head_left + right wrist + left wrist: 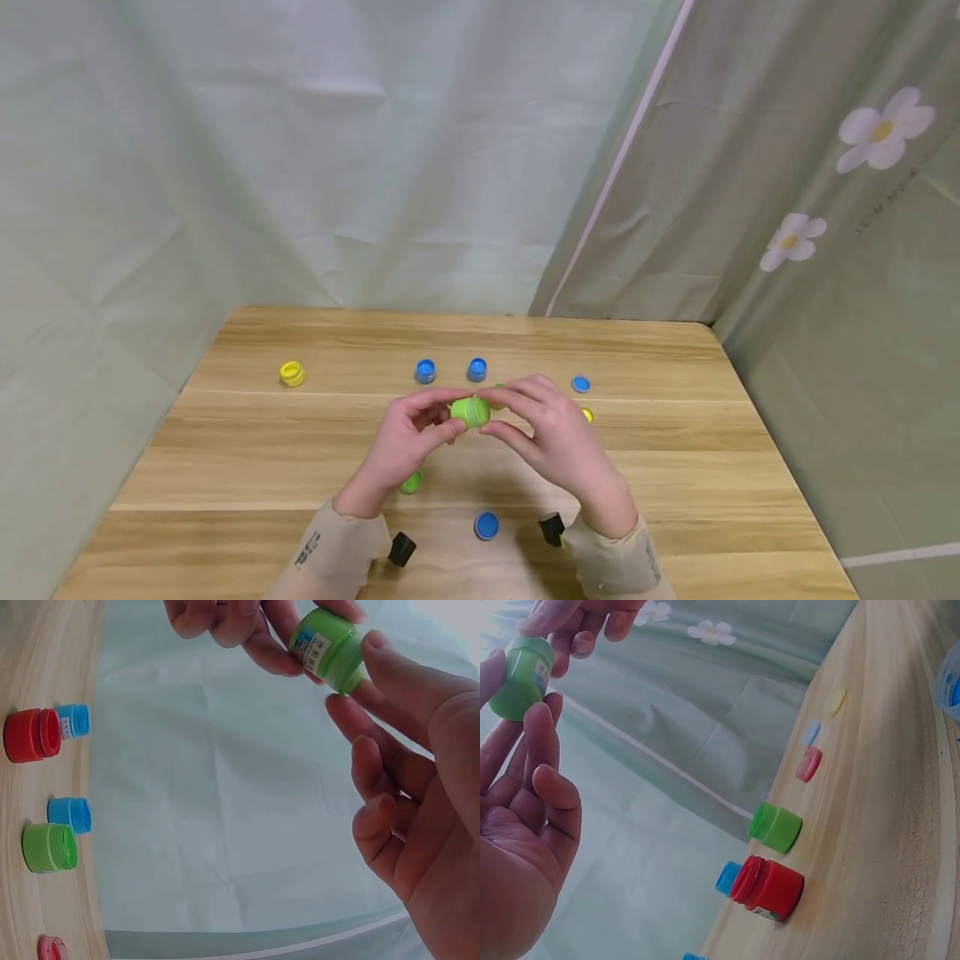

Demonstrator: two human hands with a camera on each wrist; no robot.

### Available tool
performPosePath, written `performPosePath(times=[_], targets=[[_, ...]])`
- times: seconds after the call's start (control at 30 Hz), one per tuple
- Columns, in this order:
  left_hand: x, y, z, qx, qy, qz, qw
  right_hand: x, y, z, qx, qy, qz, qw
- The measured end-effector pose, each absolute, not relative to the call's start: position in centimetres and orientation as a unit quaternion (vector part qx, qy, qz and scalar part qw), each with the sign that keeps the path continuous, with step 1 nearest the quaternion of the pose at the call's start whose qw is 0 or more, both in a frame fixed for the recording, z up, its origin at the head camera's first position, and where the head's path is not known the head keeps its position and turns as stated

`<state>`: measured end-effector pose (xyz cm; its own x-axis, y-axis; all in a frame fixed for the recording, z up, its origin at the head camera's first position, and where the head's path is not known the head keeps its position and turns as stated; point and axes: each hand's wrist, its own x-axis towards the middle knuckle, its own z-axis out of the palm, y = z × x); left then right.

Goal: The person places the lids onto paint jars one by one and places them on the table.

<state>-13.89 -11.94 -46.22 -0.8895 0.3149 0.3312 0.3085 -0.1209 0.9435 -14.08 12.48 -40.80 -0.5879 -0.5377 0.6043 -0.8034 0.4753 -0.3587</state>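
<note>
A small green paint jar is held above the middle of the wooden table, tilted on its side in the head view. My left hand grips its base between thumb and fingers. At the lid end, my right hand pinches the jar with thumb and fingertips, its other fingers loosely bent. The right wrist view shows the printed label on the green jar, facing that camera. Behind the hands stand a red jar and another green jar, both without lids; the head view mostly hides these.
Two blue jars and a yellow jar stand toward the table's back. A blue lid, a yellow lid and a red lid lie to the right. Nearer me are a green lid and a round blue lid.
</note>
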Motion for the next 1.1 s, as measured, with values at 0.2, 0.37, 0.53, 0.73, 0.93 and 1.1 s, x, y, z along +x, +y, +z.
performPosePath(times=[0.2,0.37,0.53,0.73,0.93,1.1], targets=[[-13.82,-11.96,-46.22,0.227,0.679,0.698,-0.001,-13.87,12.40,-40.73,0.361,-0.848,0.338,0.190],[-13.83,-12.01,-46.31,0.227,0.681,0.696,-0.004,-13.81,12.59,-40.66,0.359,-0.848,0.350,0.172],[-13.85,-12.11,-46.29,0.233,0.679,0.696,-0.012,-13.97,12.57,-40.52,0.407,-0.829,0.344,0.171],[-13.86,-12.13,-46.20,0.237,0.681,0.693,-0.015,-14.02,12.40,-40.36,0.415,-0.830,0.327,0.182],[-13.84,-12.04,-46.28,0.236,0.679,0.696,-0.010,-13.90,12.42,-40.67,0.380,-0.840,0.341,0.185],[-13.88,-11.99,-46.37,0.239,0.677,0.696,-0.017,-14.04,12.70,-40.83,0.356,-0.831,0.376,0.203]])
